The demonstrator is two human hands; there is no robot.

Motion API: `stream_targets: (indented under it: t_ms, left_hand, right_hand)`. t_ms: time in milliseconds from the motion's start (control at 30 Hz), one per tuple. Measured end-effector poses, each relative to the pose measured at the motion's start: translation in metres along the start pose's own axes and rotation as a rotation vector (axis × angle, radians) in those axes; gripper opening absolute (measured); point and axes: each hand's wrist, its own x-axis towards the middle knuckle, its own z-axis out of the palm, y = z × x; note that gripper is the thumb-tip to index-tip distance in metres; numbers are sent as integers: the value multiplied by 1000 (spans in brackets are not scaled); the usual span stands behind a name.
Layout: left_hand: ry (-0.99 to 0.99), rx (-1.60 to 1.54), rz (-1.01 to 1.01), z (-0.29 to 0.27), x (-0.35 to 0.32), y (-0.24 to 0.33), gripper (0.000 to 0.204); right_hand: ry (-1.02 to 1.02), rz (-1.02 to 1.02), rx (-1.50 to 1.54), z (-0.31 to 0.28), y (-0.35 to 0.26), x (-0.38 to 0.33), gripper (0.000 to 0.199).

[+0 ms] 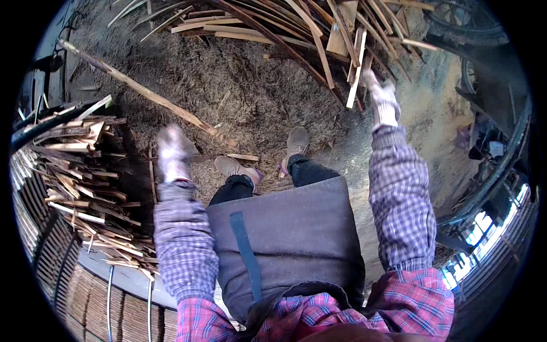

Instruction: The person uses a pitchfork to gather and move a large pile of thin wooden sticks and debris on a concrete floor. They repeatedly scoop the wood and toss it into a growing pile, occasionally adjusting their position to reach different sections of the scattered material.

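My right hand (383, 100), in a pale glove, reaches forward to the right edge of a loose heap of split wood strips (273, 25). Its fingers look apart, though motion blurs them. Closest to it is a pale wood strip (357, 71); whether they touch I cannot tell. Off to the left, my left hand (172, 151), also gloved, is smeared by motion, so its fingers do not show clearly. It hovers between a stack of split wood (85, 182) and the near end of a long wooden pole (148, 94) slanting across the ground.
A short wood piece (243, 157) lies between my shoes on the dirt ground (228, 85). A dark apron (290, 233) covers my lap. Curved dark metal bars (490, 194) and a wheel (470, 34) stand at the right. Slatted panels (94, 302) sit at the lower left.
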Motion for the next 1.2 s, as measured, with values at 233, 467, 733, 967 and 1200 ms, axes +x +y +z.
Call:
stream_targets:
  t_ms: [233, 467, 733, 967, 1200]
  left_hand:
    - [-405, 22, 729, 23, 3, 391, 51]
    - [-621, 995, 810, 136, 2, 363, 38]
    - [-438, 843, 744, 152, 13, 198, 34]
    - [-145, 1008, 758, 84, -47, -13, 30]
    - [-712, 395, -63, 113, -48, -30, 21]
  right_hand:
    - [63, -179, 83, 55, -71, 103, 108]
    - [264, -116, -213, 101, -94, 141, 86]
    - [375, -381, -423, 95, -53, 179, 34]
    - [156, -505, -301, 75, 7, 194, 70]
    - [156, -492, -426, 72, 8, 179, 72]
